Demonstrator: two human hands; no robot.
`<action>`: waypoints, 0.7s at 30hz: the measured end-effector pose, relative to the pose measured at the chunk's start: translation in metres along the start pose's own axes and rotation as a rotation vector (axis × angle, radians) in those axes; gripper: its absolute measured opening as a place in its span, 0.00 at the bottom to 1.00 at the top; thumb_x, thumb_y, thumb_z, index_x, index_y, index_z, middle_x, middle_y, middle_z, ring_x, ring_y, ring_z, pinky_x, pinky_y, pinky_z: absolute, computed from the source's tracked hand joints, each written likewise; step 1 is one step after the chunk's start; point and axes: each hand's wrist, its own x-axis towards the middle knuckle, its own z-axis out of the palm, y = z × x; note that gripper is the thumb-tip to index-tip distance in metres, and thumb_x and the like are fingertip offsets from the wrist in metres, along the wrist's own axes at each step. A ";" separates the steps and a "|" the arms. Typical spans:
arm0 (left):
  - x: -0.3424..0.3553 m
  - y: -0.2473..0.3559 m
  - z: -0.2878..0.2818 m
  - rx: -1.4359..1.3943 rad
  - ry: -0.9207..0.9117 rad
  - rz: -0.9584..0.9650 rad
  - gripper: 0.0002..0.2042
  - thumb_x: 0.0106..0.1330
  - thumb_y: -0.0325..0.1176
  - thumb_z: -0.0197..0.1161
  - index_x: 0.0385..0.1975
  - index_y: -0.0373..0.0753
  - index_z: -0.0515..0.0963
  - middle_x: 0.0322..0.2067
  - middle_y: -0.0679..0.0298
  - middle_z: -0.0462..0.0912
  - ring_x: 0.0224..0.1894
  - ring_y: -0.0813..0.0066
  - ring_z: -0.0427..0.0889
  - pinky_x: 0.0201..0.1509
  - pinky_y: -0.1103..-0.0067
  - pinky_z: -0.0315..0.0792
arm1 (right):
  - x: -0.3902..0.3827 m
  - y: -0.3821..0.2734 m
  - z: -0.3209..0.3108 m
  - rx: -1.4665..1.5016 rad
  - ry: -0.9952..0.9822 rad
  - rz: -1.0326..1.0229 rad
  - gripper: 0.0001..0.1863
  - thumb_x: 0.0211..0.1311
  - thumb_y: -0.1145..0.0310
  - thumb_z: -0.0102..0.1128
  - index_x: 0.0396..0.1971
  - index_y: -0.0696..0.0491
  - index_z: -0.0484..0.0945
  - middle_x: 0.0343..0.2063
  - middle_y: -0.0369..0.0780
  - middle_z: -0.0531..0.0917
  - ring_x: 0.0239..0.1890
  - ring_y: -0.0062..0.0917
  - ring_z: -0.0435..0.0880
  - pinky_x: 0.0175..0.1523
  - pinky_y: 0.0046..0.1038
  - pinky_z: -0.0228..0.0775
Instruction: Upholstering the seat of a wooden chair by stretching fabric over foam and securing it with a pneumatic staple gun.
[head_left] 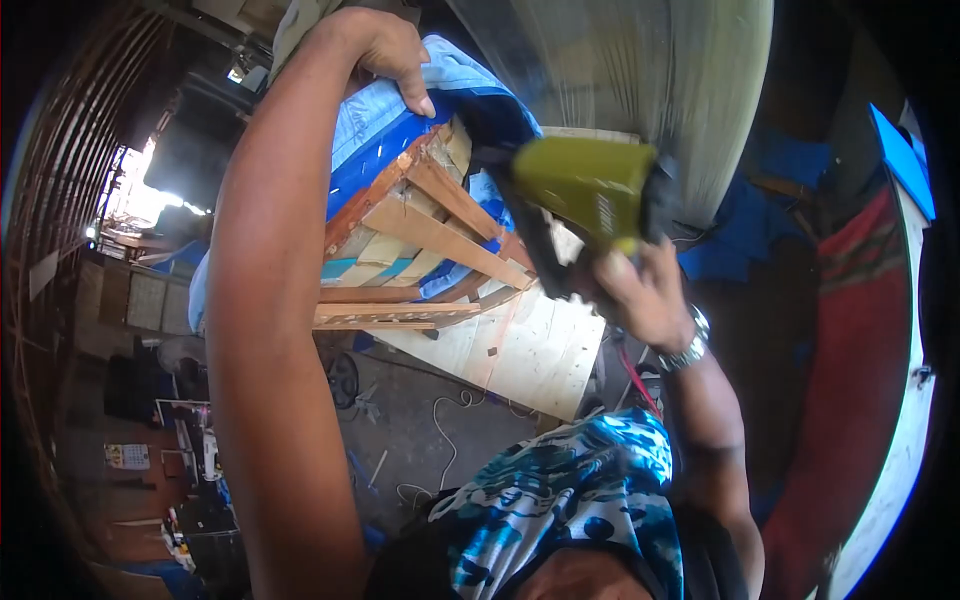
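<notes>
My left hand (397,62) reaches far forward and grips the edge of light blue fabric (372,118), its thumb pressing on the inner side. The fabric wraps over the rim of a wooden furniture frame (425,228), where a darker blue layer (350,185) shows several small staples. In my right hand (650,298) is an olive-green staple gun (585,188), smeared by motion. Its dark nose points left toward the frame's far right rim; whether it touches is too blurred to tell. My left forearm hides part of the frame's left side.
Under the frame lies a pale wooden board (540,345). A plastic-wrapped panel (620,80) stands beyond it. Blue cloth pieces (735,235) lie at right, near a red and white curved panel (860,350). A thin cable (445,430) crosses the floor; clutter fills the left.
</notes>
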 end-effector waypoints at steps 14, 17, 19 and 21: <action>0.005 -0.004 -0.007 0.164 -0.027 0.011 0.18 0.54 0.29 0.64 0.47 0.36 0.86 0.46 0.53 0.89 0.38 0.60 0.89 0.37 0.64 0.81 | 0.091 -0.010 0.044 0.130 -0.022 -0.191 0.30 0.72 0.40 0.61 0.38 0.58 0.80 0.19 0.35 0.81 0.21 0.15 0.77 0.27 0.21 0.69; 0.008 -0.008 -0.009 0.474 0.027 0.281 0.20 0.55 0.33 0.68 0.50 0.37 0.85 0.48 0.53 0.89 0.40 0.56 0.88 0.37 0.62 0.81 | 0.096 -0.014 0.046 0.044 -0.028 -0.227 0.29 0.73 0.42 0.62 0.41 0.59 0.80 0.20 0.33 0.81 0.21 0.14 0.79 0.27 0.20 0.69; 0.008 -0.010 -0.010 0.370 -0.009 0.248 0.24 0.57 0.39 0.73 0.54 0.38 0.84 0.50 0.53 0.88 0.42 0.54 0.88 0.40 0.61 0.82 | 0.094 -0.009 0.046 0.063 -0.029 -0.230 0.28 0.72 0.43 0.63 0.43 0.59 0.81 0.20 0.33 0.81 0.22 0.14 0.79 0.27 0.20 0.70; 0.006 -0.009 -0.011 0.244 -0.030 0.099 0.26 0.57 0.43 0.76 0.55 0.38 0.84 0.50 0.53 0.88 0.43 0.54 0.88 0.41 0.61 0.83 | 0.094 -0.003 0.045 0.010 -0.020 -0.204 0.28 0.73 0.44 0.63 0.43 0.59 0.81 0.20 0.33 0.81 0.22 0.14 0.80 0.28 0.20 0.71</action>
